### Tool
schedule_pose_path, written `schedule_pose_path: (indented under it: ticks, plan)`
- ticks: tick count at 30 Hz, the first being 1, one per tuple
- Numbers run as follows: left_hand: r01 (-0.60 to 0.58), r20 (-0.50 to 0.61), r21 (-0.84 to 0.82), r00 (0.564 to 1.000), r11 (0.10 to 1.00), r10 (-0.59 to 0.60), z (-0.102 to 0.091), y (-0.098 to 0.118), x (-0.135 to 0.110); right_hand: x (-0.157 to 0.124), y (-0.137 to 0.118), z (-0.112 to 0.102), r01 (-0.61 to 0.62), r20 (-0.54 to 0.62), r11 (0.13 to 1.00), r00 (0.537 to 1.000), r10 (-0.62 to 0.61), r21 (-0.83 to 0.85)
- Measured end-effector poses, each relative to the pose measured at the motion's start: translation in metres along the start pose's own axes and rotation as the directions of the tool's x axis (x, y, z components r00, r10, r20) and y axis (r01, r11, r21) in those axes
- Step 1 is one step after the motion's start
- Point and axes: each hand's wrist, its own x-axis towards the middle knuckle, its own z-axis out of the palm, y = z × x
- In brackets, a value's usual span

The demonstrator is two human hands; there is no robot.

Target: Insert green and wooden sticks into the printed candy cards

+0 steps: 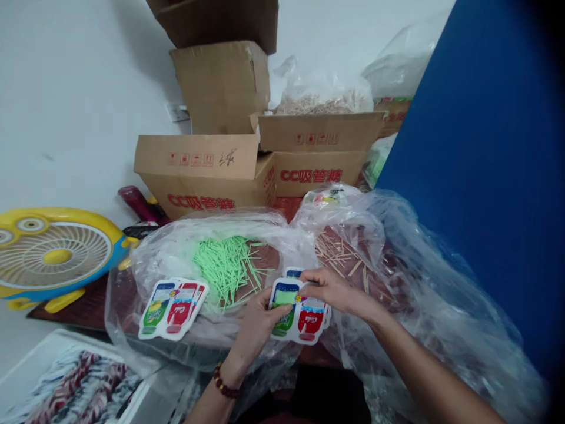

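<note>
Near the table's front edge, my left hand (260,321) grips the left side of a stack of printed candy cards (308,330), thumb lying across the green Sprite jar picture. The red jar picture beside it reads Cola. My right hand (326,288) is closed at the top right of the same cards, fingertips pinching there; whether a straw is between them I cannot make out. Green candy straws (225,265) lie heaped on clear plastic behind my left hand. Pinkish-brown straws (335,250) are scattered behind my right hand. To the left lies another pile of cards (173,309).
Cardboard boxes (198,156) stand along the back, with a clear bag of straws (324,103) on them. A yellow fan (57,256) is at left, a white bin (145,383) below it. A blue panel (477,176) rises at right. Loose plastic sheeting (424,306) covers the right side.
</note>
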Motion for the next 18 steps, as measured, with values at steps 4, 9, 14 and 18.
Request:
schedule_pose_path:
  ticks: [4,9,14,18]
  plan:
    - [0.062,0.091,0.014,0.994,0.998,-0.063,0.01,0.01,0.004,-0.005,0.0,-0.002,0.032,-0.027,0.999,0.999,-0.032,-0.013]
    - [-0.044,0.096,0.139,0.995,0.989,0.03,0.029,0.018,0.005,-0.013,0.006,-0.008,-0.004,-0.05,0.994,0.999,0.009,0.105]
    - [-0.002,0.005,0.107,1.0,0.994,0.001,0.041,0.011,0.003,-0.023,0.015,-0.01,0.002,-0.074,0.99,0.997,0.008,0.141]
    - [0.006,-0.003,0.145,1.0,0.989,-0.006,0.046,0.006,0.006,-0.028,0.019,-0.009,-0.004,-0.088,0.992,0.996,0.015,0.123]
